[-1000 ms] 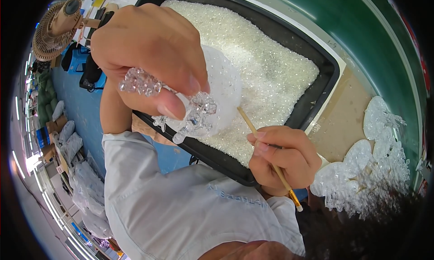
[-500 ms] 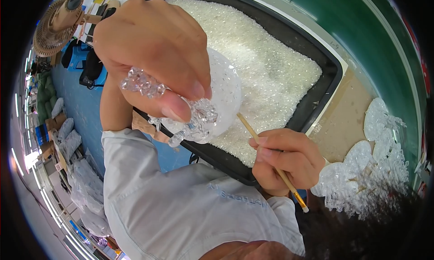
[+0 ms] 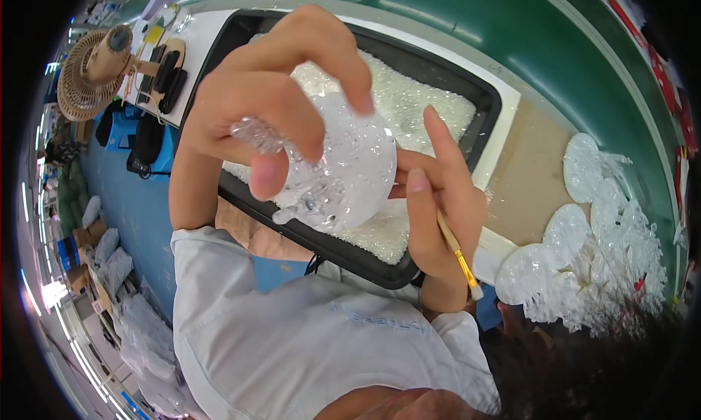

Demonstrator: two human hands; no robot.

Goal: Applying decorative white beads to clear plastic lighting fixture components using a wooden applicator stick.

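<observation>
My left hand (image 3: 281, 84) is over a clear glassy ornament (image 3: 314, 194), its thumb and a curled finger around one knobbly branch while the index finger is raised apart. That ornament has a round, frosted disc (image 3: 361, 157) with faceted clear pieces clustered on its near left side. My right hand (image 3: 449, 194) meets the disc's right edge with its fingers, partly hidden behind it. A slim paintbrush (image 3: 458, 253) with a wooden handle and gold ferrule is tucked in the same hand, its pale bristles pointing down toward me.
Beneath my hands lies a black tray (image 3: 485, 117) filled with sparkling white granules (image 3: 438, 106). Several similar clear disc ornaments (image 3: 569, 234) are piled on the right of the bench. A beige fan (image 3: 95, 70) stands at the far left, near dark devices (image 3: 171, 81) on a white table.
My right hand has moved up to the disc's edge, turning the brush lower in its grasp. My left index finger has lifted away from the ornament, and the fingers have spread.
</observation>
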